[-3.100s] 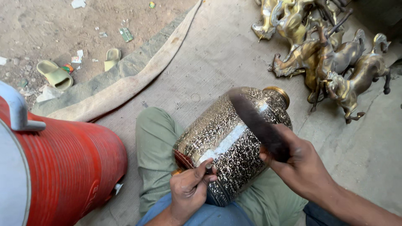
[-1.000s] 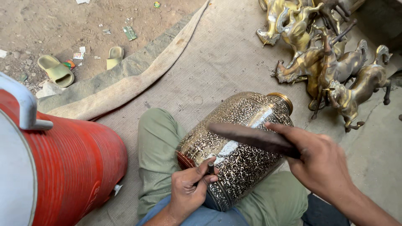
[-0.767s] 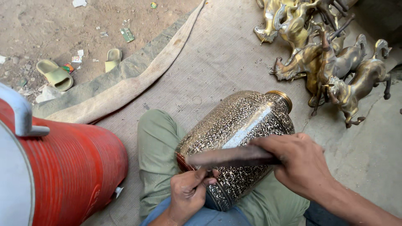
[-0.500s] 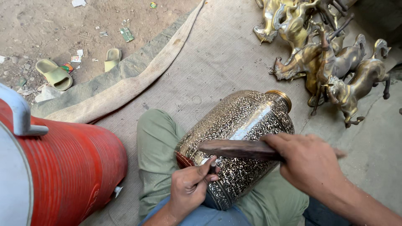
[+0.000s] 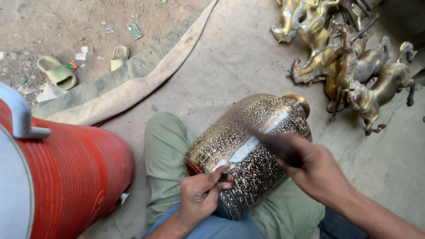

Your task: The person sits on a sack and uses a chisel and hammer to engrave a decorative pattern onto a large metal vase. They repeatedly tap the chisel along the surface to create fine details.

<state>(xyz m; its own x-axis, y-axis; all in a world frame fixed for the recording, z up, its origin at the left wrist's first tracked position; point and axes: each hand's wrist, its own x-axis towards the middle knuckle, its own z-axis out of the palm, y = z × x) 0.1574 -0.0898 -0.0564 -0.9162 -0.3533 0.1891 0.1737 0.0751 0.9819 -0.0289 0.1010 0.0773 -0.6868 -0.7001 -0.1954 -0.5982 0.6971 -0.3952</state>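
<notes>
Lifting again, seemingly: right hand point(image 5: 316, 170), mallet point(image 5: 276, 145).

The stick point(image 5: 276, 146) in the right hand point(image 5: 316, 170) is motion-blurred.

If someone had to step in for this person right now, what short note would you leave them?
Left hand: pinches a small chisel, tip against the vase.
Right hand: grips a dark mallet, blurred, raised over the vase.
Vase: lies on its side across the lap, mouth pointing away; brass horses stand beyond it, a red drum at the left.
Done: fine pattern covers nearly all the visible surface.
Left: cannot tell; a plain shiny strip runs near the chisel.
</notes>
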